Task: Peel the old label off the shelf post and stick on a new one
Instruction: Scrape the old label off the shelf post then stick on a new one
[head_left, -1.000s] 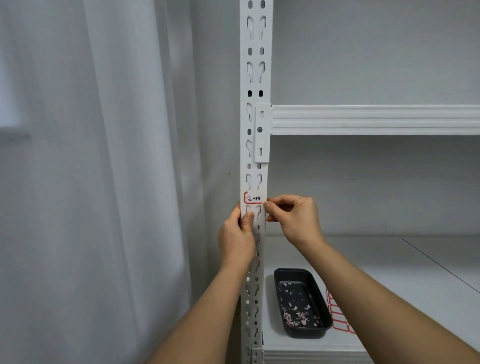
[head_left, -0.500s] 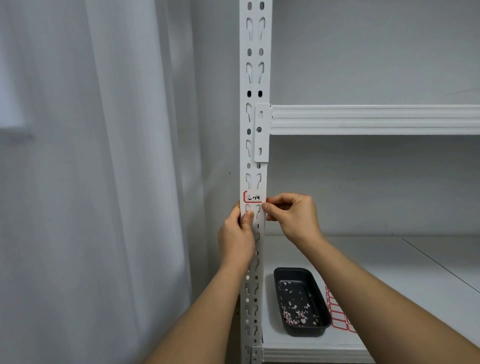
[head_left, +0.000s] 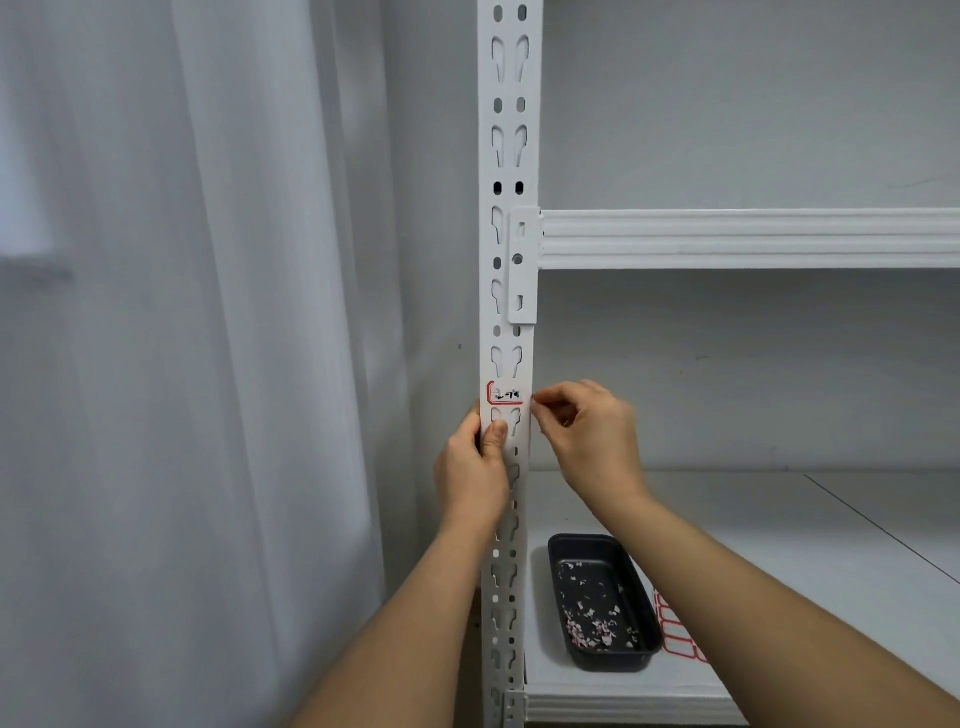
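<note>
On the shelf post (head_left: 511, 332), the old label (head_left: 505, 394) sits partly torn; left hand (head_left: 475, 470) grips the post just below, right hand (head_left: 584, 431) pinches at the label's right edge. Risk: brittle paper shreds further, leaving residue.

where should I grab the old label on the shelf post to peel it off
Pinch the old label at its right end, coming from the right, where the right hand already picks. That end meets the shelf post edge, exposed; the left hand blocks below.
</note>
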